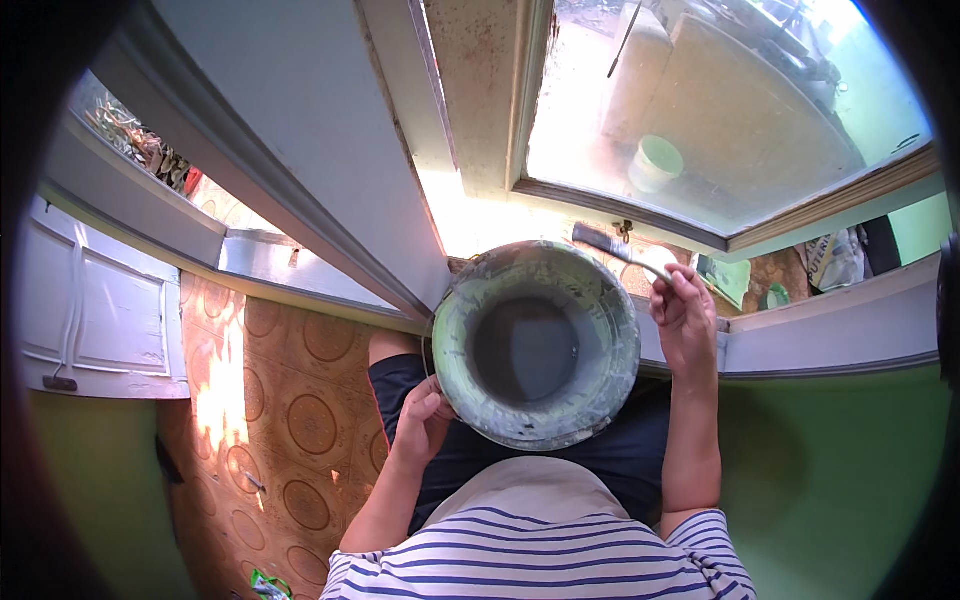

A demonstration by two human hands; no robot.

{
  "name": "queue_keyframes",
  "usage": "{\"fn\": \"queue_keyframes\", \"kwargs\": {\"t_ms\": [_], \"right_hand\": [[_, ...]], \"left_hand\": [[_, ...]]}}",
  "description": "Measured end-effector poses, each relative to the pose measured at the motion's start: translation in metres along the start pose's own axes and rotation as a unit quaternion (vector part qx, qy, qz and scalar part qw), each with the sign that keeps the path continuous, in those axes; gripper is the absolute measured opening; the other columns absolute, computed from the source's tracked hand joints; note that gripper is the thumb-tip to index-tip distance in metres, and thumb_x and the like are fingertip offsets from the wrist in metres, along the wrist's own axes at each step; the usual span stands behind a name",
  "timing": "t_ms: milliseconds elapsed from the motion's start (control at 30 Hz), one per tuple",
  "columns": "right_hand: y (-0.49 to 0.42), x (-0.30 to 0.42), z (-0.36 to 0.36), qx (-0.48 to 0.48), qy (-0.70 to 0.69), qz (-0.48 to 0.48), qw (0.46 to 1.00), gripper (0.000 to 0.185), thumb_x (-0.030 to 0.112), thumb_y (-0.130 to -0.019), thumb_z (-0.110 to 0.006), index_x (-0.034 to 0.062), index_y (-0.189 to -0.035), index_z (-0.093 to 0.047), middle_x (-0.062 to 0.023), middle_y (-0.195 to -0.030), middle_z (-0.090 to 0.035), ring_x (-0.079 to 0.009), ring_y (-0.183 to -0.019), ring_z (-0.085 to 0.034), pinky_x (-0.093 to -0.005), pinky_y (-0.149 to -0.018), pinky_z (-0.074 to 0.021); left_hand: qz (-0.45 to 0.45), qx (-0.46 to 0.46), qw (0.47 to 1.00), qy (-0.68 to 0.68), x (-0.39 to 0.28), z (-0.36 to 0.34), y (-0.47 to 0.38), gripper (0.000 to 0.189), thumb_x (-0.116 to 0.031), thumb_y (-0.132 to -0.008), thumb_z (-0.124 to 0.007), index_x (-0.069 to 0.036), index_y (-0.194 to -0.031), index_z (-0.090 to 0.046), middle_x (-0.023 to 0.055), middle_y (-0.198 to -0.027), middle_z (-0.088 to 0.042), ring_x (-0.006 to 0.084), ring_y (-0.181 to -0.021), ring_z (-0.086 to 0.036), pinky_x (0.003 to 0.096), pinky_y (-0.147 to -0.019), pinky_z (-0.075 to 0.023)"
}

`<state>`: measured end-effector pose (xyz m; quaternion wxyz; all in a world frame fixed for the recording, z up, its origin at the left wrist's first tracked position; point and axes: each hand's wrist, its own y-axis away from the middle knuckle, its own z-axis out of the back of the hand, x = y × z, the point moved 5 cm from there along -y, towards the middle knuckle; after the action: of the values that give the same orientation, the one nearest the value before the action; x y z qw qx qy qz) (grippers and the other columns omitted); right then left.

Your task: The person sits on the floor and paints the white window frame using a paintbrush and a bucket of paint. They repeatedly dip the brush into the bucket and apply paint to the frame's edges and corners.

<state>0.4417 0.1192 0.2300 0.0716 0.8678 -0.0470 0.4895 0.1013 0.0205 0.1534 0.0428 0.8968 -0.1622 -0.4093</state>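
A paint-smeared bucket [536, 345] is in front of my torso, with dark grey liquid [529, 352] low inside it. My left hand [425, 420] grips the bucket at its left rim, by the wire handle; some fingers are hidden behind the rim. In my right hand [684, 311], to the right of the bucket, is a paintbrush [634, 261], pinched by its handle between thumb and fingers. Its dark bristles point up and left, just beyond the bucket's far right rim, and do not dip into the liquid.
A grey-white door or window leaf [300, 150] slants at the upper left. A wood-framed glass pane [712, 127] fills the upper right, with a pale green tub [657, 161] seen through it. Patterned brown floor tiles [311, 424] lie left; a green wall [832, 465] is at the right.
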Motion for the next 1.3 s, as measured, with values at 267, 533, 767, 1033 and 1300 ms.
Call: {"fn": "queue_keyframes", "kwargs": {"t_ms": [267,533,767,1033,1300], "right_hand": [[-0.059,-0.039,-0.004,-0.014,0.087,0.029,0.996,0.027,0.015,-0.095,-0.063,-0.0025,-0.115,-0.060,-0.0134,-0.092,-0.070,-0.0143,-0.078,-0.067,-0.0261,-0.066,-0.0529],[-0.096,-0.079,-0.016,0.000,0.188,0.063,0.980,0.026,0.017,-0.095,-0.064,-0.0032,-0.112,-0.061,-0.0138,-0.090,-0.070,-0.0142,-0.077,-0.066,-0.0262,-0.066,-0.0552],[-0.102,-0.094,-0.019,-0.001,0.205,0.073,0.976,0.026,0.017,-0.096,-0.063,-0.0021,-0.114,-0.062,-0.0123,-0.091,-0.070,-0.0142,-0.078,-0.067,-0.0271,-0.068,-0.0566],[-0.113,-0.101,-0.021,0.011,0.205,0.098,0.974,0.025,0.017,-0.096,-0.062,-0.0026,-0.112,-0.060,-0.0121,-0.090,-0.069,-0.0140,-0.076,-0.066,-0.0274,-0.067,-0.0561],[-0.116,-0.108,-0.025,0.001,0.221,0.119,0.968,0.024,0.015,-0.097,-0.062,-0.0027,-0.113,-0.060,-0.0114,-0.091,-0.069,-0.0144,-0.077,-0.067,-0.0274,-0.067,-0.0570]], "left_hand": [[0.002,0.004,1.000,0.021,0.003,0.001,0.002,0.061,-0.042,-0.087,-0.060,0.009,-0.119,-0.051,0.0152,-0.111,-0.065,0.0219,-0.100,-0.064,0.0342,-0.095,-0.0467],[-0.005,-0.001,0.997,0.072,0.012,-0.004,0.007,0.053,-0.024,-0.084,-0.071,0.005,-0.124,-0.052,0.0129,-0.119,-0.064,0.0221,-0.110,-0.062,0.0356,-0.101,-0.0442],[-0.019,0.009,0.994,0.111,0.013,-0.004,0.015,0.053,-0.012,-0.082,-0.072,0.004,-0.128,-0.051,0.0118,-0.124,-0.062,0.0230,-0.116,-0.059,0.0379,-0.104,-0.0419],[-0.021,0.020,0.993,0.111,0.011,-0.004,0.021,0.052,-0.009,-0.081,-0.070,0.003,-0.129,-0.052,0.0123,-0.124,-0.062,0.0238,-0.117,-0.058,0.0390,-0.106,-0.0405],[-0.025,0.005,0.993,0.115,0.016,-0.001,0.020,0.051,-0.009,-0.081,-0.069,0.003,-0.128,-0.052,0.0124,-0.124,-0.063,0.0237,-0.117,-0.059,0.0384,-0.105,-0.0409]]}}
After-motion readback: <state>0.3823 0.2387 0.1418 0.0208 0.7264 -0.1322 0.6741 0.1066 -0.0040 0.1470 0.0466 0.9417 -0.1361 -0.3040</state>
